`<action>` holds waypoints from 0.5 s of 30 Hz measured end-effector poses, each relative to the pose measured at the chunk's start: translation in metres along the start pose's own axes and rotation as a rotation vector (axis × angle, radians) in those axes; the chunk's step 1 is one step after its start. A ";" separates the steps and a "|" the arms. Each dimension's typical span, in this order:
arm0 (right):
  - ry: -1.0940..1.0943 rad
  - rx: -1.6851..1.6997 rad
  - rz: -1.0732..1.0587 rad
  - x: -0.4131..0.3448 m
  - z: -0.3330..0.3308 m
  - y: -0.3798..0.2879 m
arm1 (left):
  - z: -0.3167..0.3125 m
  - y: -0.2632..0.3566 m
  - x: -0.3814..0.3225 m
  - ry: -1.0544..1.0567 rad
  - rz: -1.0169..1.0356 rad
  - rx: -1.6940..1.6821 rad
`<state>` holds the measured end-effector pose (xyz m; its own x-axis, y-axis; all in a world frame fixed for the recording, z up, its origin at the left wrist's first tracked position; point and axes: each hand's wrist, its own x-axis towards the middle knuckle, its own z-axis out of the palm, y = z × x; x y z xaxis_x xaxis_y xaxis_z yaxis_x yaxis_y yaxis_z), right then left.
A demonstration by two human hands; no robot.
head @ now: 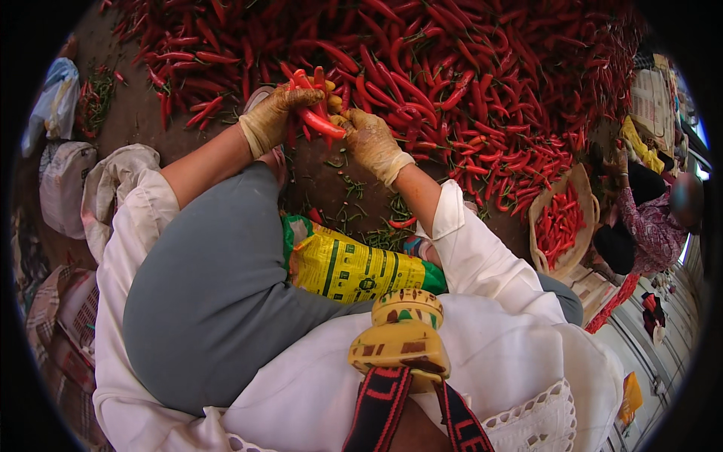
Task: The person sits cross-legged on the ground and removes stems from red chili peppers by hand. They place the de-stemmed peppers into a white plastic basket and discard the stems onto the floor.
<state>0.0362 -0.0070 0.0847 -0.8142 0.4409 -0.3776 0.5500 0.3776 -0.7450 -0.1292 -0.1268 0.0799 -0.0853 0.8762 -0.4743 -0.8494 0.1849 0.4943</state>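
My left hand [274, 116], in a stained yellowish glove, grips several red chili peppers [321, 122], their smooth tips pointing various ways. Close beside it, my right hand [373, 138] wears a similar glove. Its fingers are bent near the ends of the held peppers, and whether something is pinched between them is hidden. Beyond both hands spreads a large heap of red chili peppers [429, 73], many with green stems. Loose green stems [355, 186] litter the brown ground below my hands.
Between my legs lies a yellow and green printed bag [361, 263]. To the right stands a basket [591, 231] holding red peppers, with another person [649, 226] beside it. Whitish sacks [68, 189] and a plastic bag [59, 93] sit at left.
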 end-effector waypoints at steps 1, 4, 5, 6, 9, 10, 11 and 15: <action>0.038 0.329 0.069 0.010 0.001 0.002 | 0.001 0.003 0.002 0.023 0.046 -0.070; 0.034 1.144 0.300 0.050 -0.007 0.013 | -0.003 0.016 0.004 -0.031 0.182 -0.315; 0.050 1.332 0.322 0.062 -0.021 0.022 | -0.007 0.020 0.001 0.040 0.204 -0.322; 0.121 1.054 0.391 0.076 -0.033 0.030 | -0.010 0.020 -0.003 0.017 0.192 -0.334; 0.297 -0.348 0.200 0.114 -0.056 0.046 | -0.018 0.016 -0.013 -0.001 0.150 -0.358; 0.153 -0.492 0.199 0.125 -0.056 0.048 | -0.020 0.014 -0.016 0.014 0.102 -0.369; 0.030 -0.641 0.219 0.134 -0.060 0.050 | -0.022 0.012 -0.017 -0.017 0.091 -0.357; -0.492 -0.876 -0.099 0.141 -0.057 0.049 | -0.021 0.008 -0.011 -0.075 -0.004 -0.224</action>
<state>-0.0412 0.1205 0.0265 -0.7410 0.0651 -0.6683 0.2580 0.9465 -0.1938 -0.1458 -0.1446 0.0741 -0.0496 0.9076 -0.4168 -0.9448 0.0926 0.3141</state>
